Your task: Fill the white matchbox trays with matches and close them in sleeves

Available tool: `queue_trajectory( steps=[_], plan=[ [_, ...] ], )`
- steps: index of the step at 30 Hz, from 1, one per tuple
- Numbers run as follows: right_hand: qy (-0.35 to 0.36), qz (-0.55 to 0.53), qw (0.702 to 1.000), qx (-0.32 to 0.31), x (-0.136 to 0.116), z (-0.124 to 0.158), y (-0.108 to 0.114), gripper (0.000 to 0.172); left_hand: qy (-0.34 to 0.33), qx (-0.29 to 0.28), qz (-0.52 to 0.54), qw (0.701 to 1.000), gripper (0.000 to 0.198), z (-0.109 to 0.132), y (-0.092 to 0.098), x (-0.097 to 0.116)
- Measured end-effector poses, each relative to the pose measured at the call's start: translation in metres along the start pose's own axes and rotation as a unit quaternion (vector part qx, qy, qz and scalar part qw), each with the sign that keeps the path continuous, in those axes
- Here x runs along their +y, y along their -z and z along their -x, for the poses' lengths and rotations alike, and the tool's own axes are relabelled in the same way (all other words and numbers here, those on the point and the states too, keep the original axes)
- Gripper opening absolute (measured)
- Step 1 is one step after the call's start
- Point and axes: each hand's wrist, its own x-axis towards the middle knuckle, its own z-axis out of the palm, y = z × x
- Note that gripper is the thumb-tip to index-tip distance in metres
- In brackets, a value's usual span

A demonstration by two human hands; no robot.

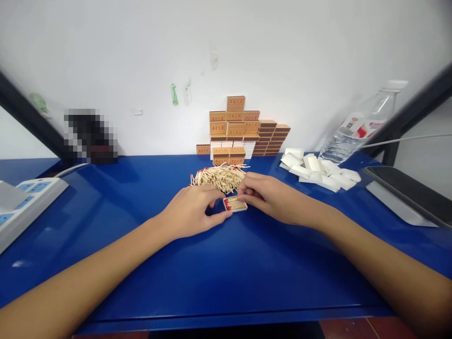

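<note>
the small white tray (239,210) sits on the blue table in front of the body, midway between the hands, with matches (233,204) lying lengthwise in it, red heads mostly to the left. the left hand (192,209) grasps the tray's left end lightly between thumb and forefinger, probably to steady it. the right hand (273,195) has its fingertips bunched over the right end; whether they pinch matches or just the rim, i cannot tell. just beyond lies a loose match heap (221,177), seemingly kept there for easy reach. behind it, stacked matchboxes (236,128) stand by the wall, perhaps to leave the front working space free. white card pieces (318,170) pile up to the right, near a leaning bottle (363,122); a power strip (31,197) lies far left.
</note>
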Motion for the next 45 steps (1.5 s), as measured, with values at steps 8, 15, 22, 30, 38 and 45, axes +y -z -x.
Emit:
queue_trajectory(
  steps=[8,15,22,30,38,45],
  plan=[
    [0.021,0.018,0.998,0.053,0.002,-0.001,-0.002,0.008,-0.002,0.003,0.001,1.0,0.028,0.0,-0.001,-0.001],
    [0.007,0.035,0.999,0.032,0.005,-0.001,-0.003,0.013,-0.009,0.001,0.002,1.0,0.028,0.0,0.0,-0.001],
    [-0.015,0.033,0.998,0.042,0.005,0.0,0.0,0.017,-0.007,0.005,-0.002,1.0,0.028,0.001,-0.001,-0.001],
    [-0.065,-0.06,0.996,0.029,0.003,-0.003,-0.002,0.017,-0.019,0.012,0.008,1.0,0.027,0.0,0.001,0.0],
    [-0.194,0.056,0.965,0.166,0.031,-0.009,0.009,0.027,-0.013,0.014,0.026,0.999,0.029,0.001,-0.002,0.002],
    [-0.283,0.068,0.946,0.143,0.032,-0.024,0.0,0.035,-0.008,0.003,0.025,1.0,0.031,0.001,-0.002,0.003]
  ],
)
